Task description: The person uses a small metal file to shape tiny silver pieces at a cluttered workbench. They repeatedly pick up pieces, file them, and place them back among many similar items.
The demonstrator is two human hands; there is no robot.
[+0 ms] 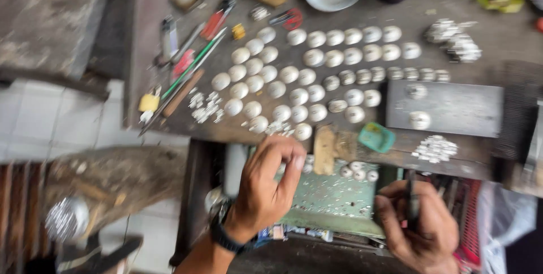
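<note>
Pinching something tiny (too blurred to name), the left hand (266, 186) hovers beside silver domes (308, 76); right hand (418, 226) grips a dark tool (412, 200), needing steady alignment next.

A dark, worn wooden workbench (486, 36) fills most of the blurred view, seen from above. Pale floor tiles (51, 121) show at the left, beside a grey stone slab (45, 14). Light is even and soft.
</note>
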